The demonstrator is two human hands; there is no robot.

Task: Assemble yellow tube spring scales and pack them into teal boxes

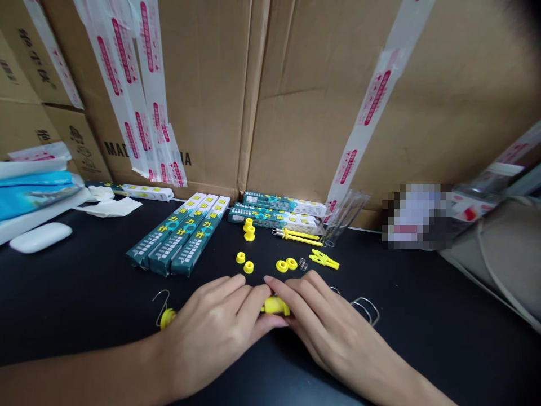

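My left hand (217, 318) and my right hand (323, 321) meet low in the middle, fingers curled around a yellow plastic fitting (276, 306). Both appear to grip it; its ends are hidden by fingers. Left of my left hand, a yellow cap (168, 319) with a wire hook (161, 301) shows; whether it joins the held fitting is hidden. Bent metal hooks (368, 309) lie just beyond my right hand. Ahead are yellow collars (240, 257), yellow rings (282, 266), small springs (303, 264) and flat yellow pieces (324, 259).
Spring scale boxes (181, 237) lie at centre left, with more boxes (279, 211) behind. Near these are yellow rods (298, 235) and clear tubes (349, 211). A white mouse-shaped object (41, 237) sits left. Large cardboard cartons (203, 84) wall off the black table's back.
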